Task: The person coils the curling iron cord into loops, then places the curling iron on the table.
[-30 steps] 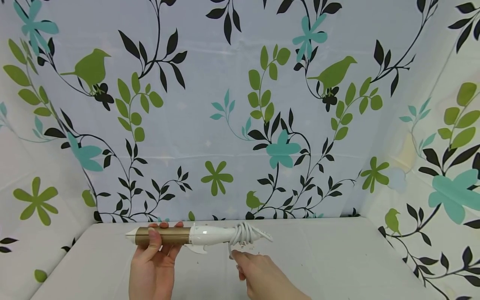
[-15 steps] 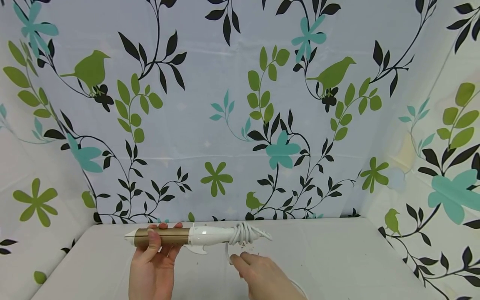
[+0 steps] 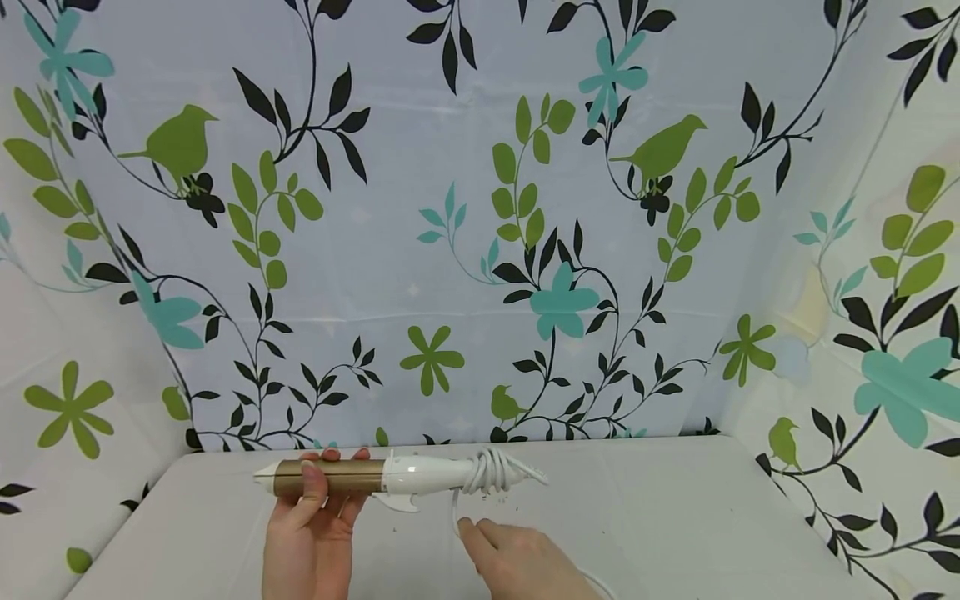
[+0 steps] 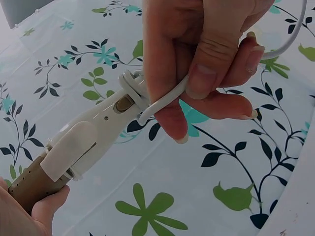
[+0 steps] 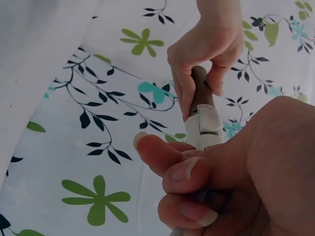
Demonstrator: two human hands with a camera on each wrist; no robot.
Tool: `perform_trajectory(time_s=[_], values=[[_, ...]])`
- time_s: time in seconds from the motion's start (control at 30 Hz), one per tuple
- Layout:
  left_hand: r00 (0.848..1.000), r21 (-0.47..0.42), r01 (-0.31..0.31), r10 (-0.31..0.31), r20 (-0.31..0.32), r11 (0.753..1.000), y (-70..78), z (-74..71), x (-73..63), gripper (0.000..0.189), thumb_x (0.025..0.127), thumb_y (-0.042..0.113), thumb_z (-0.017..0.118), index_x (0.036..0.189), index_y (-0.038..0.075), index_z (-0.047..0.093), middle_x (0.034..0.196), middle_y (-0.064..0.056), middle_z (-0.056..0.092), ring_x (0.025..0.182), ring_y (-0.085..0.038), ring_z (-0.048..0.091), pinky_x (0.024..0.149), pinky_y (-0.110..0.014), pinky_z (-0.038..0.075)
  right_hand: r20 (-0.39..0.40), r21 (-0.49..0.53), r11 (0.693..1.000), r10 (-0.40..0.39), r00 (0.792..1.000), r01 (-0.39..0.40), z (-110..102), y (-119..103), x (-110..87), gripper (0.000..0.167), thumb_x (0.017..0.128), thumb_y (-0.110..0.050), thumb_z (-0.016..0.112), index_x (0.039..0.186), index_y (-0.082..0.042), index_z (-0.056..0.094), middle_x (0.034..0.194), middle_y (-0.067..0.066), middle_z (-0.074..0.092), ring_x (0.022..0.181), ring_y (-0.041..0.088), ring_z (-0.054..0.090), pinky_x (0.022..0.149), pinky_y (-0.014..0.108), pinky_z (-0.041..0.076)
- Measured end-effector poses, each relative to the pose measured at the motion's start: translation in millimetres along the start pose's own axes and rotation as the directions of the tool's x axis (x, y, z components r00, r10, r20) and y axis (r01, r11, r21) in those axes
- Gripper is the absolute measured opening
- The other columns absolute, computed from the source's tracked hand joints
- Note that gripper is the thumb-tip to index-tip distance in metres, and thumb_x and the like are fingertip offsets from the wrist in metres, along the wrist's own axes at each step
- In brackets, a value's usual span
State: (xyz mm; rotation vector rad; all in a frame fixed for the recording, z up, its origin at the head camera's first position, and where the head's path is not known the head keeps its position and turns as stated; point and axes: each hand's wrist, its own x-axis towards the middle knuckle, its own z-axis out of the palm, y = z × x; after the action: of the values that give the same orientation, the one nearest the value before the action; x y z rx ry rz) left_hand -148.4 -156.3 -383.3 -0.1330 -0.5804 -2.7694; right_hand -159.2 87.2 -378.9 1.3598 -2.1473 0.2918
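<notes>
Left hand [image 3: 309, 521] grips the curling iron [image 3: 420, 475] round its barrel, probably stiff and slick; sound hold there. Right hand [image 3: 521, 554] pinches a loose stretch of cord [image 4: 170, 95], likely pliant.

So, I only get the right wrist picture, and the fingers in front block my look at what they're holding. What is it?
Observer: The left wrist view shows it: the right hand pinches a white cord between thumb and fingers.

Visitor: Oh! And is that loose, or wrapped round something?

Observer: Both, partly. In the head view it is looped several times round the narrow end of the white handle, with a stretch hanging down to the fingers.

Visitor: What about the far end of the brown barrel? I can't make it out.

Observer: The head view shows a white, tapered tip there, sticking out past the left hand.
</notes>
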Motion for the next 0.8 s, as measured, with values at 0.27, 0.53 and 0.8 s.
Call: perform_trajectory(time_s=[0.27,0.53,0.8], values=[[1.000,0.024,-0.015,0.016,-0.025,1.000,2.7,0.1,0.8,0.012,0.104,0.011,0.046,0.112,0.007,0.055,0.107,-0.006,0.060,0.103,-0.034,0.071,0.093,-0.043,0.060,-0.040,-0.013,1.000,-0.003,0.999,0.003,-4,-1,-0.2,0.062,0.097,-0.065,0.048,0.112,-0.007,0.060,0.079,-0.008,0.054,0.063,-0.004,0.033,0.053,0.002,0.029],[0.999,0.049,-0.022,0.024,-0.039,0.999,3.1,0.8,0.9,0.013,0.104,0.012,0.046,0.112,0.006,0.055,0.109,-0.006,0.058,0.104,-0.032,0.071,0.092,-0.041,0.060,-0.120,-0.024,0.996,0.080,0.990,-0.084,-3,-9,-1.0,0.066,0.100,-0.069,0.029,0.104,-0.011,0.060,0.076,-0.011,0.044,0.059,-0.007,0.015,0.049,0.003,0.015],[0.999,0.033,-0.022,0.023,-0.038,0.999,1.5,0.4,0.2,0.012,0.104,0.010,0.046,0.110,0.007,0.055,0.106,-0.007,0.061,0.103,-0.033,0.071,0.091,-0.042,0.060,-0.107,0.109,0.980,0.178,0.978,-0.167,-3,-16,-2.4,0.056,0.096,-0.068,0.046,0.100,-0.013,0.055,0.077,-0.013,0.045,0.059,-0.008,0.022,0.050,0.002,0.019]])
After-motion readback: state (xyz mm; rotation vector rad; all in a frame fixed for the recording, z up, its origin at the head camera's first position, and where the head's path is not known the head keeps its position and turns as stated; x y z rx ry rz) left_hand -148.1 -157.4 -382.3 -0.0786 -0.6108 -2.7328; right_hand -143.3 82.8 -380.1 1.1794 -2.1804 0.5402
